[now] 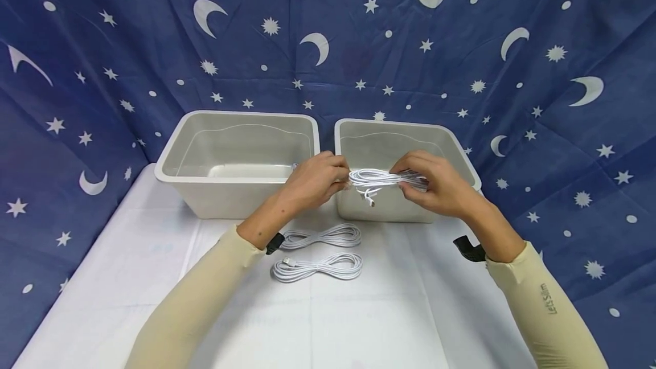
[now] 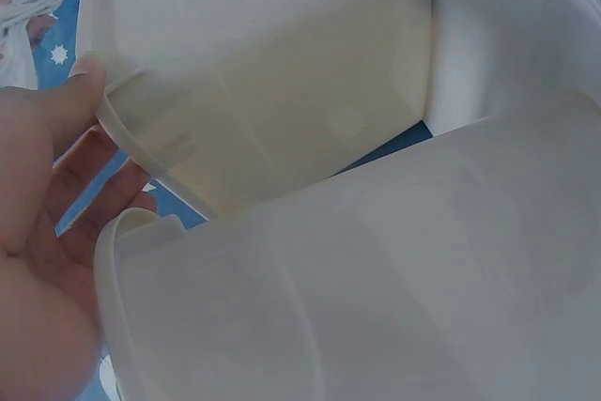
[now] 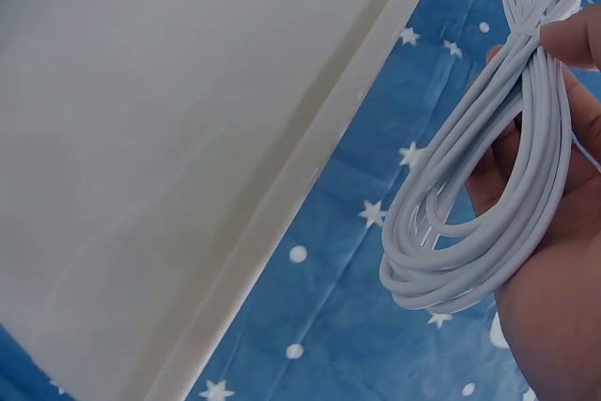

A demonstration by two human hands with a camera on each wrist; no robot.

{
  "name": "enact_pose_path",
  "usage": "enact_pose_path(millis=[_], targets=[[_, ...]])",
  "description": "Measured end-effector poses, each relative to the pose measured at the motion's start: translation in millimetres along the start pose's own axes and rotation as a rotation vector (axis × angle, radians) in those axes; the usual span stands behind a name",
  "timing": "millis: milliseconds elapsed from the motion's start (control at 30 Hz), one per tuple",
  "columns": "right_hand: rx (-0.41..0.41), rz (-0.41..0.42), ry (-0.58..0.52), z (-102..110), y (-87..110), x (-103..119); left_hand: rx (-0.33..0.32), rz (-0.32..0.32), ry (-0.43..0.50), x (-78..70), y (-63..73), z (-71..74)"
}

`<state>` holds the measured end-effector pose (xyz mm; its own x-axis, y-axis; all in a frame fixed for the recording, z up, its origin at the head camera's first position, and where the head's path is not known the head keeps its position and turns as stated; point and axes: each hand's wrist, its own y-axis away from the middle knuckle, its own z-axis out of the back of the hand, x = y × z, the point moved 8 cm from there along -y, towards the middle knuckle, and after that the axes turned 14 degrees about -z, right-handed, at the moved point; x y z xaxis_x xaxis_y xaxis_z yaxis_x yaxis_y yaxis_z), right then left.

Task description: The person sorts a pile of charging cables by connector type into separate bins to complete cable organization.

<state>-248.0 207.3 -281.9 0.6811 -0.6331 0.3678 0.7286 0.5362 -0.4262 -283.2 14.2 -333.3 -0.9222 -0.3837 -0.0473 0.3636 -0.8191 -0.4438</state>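
Observation:
A bundled white cable (image 1: pixel 376 178) is held over the front rim of the right bin (image 1: pixel 405 130). My right hand (image 1: pixel 435 184) pinches its right part, and the connector end (image 1: pixel 370 200) dangles below. The right wrist view shows the cable's loops (image 3: pixel 470 232) hanging past the palm, with the thumb at the gathered middle. At the cable's left end is my left hand (image 1: pixel 320 178); whether it touches is unclear. In the left wrist view, thumb and fingers of the left hand (image 2: pixel 56 185) stand apart beside the bin rims. Two more coiled white cables (image 1: pixel 328 236) (image 1: pixel 320 267) lie on the table.
The left bin (image 1: pixel 241 118) stands beside the right one, with a narrow gap between them. A small whitish piece (image 1: pixel 294 167) shows inside it, partly hidden by my left hand. White cloth covers the table (image 1: pixel 328 323); a blue star-patterned curtain (image 1: pixel 348 67) hangs behind.

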Motion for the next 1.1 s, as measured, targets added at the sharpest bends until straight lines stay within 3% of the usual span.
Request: enact_pose_path(millis=[533, 1100], targets=[[-0.010, -0.110, 0.068, -1, -8.4, -48, 0.000, 0.024, 0.030, 2.5, 0.8, -1.1], [0.003, -0.137, 0.029, -13, -10.4, -61, 0.003, 0.037, 0.035, 1.9, 2.2, -1.5]])
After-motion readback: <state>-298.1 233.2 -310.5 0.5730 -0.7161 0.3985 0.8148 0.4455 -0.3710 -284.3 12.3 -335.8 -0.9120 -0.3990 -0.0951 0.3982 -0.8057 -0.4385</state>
